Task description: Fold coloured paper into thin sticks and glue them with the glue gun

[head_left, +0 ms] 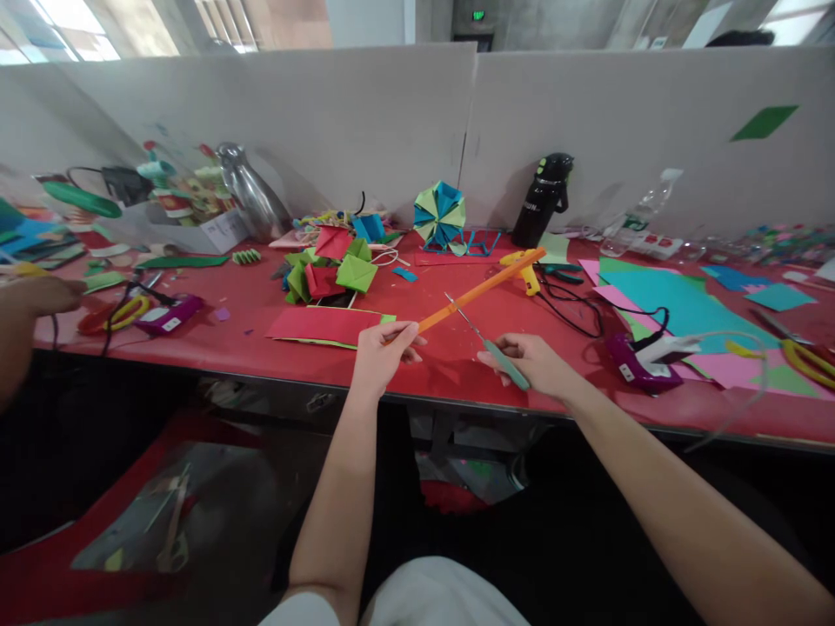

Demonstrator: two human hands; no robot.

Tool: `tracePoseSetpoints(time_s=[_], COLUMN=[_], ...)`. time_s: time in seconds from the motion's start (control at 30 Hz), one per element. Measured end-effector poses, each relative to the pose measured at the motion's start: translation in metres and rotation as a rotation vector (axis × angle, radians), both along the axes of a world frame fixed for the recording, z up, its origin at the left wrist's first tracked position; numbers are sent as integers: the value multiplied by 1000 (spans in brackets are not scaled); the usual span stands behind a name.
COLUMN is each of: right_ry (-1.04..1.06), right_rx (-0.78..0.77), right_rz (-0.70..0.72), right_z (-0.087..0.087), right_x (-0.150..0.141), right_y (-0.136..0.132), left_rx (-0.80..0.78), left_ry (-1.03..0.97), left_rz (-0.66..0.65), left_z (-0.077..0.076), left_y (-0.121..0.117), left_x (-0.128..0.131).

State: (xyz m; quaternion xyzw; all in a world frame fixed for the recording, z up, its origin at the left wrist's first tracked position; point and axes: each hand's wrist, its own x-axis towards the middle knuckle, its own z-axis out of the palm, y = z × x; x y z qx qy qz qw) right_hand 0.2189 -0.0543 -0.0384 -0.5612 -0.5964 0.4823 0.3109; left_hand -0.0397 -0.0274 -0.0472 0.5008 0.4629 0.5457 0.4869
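Note:
A long orange paper strip slants up and to the right from my left hand, its near end pinched between thumb and fingers. My right hand is closed around the teal handle of a pair of scissors, seen nearly edge-on. Their thin metal blades point up and left, and the tip overlaps the strip in view; whether it touches the paper I cannot tell. Beneath my left hand lies a red paper piece with green edges. Folded green and red paper shapes are heaped just behind it.
On the red table stand a black bottle, a blue-and-green paper wheel and a steel jug. A yellow glue gun trails its cord towards a purple power block. Coloured sheets lie right. Another person's hand is left.

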Motion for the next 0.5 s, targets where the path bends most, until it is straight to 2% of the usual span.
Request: tracePoseSetpoints(time_s=[0.37, 0.43, 0.5], right_ry=[-67, -86, -134], right_rx=[-30, -48, 9], right_rz=[18, -7, -77], right_z=[-5, -7, -9], right_x=[4, 11, 24], right_y=[6, 9, 13], left_rx=[-54, -43, -31], left_ry=[-35, -22, -27], left_rz=[-10, 8, 31], left_z=[-8, -10, -13], left_y=[6, 8, 10], left_x=[-5, -7, -8])
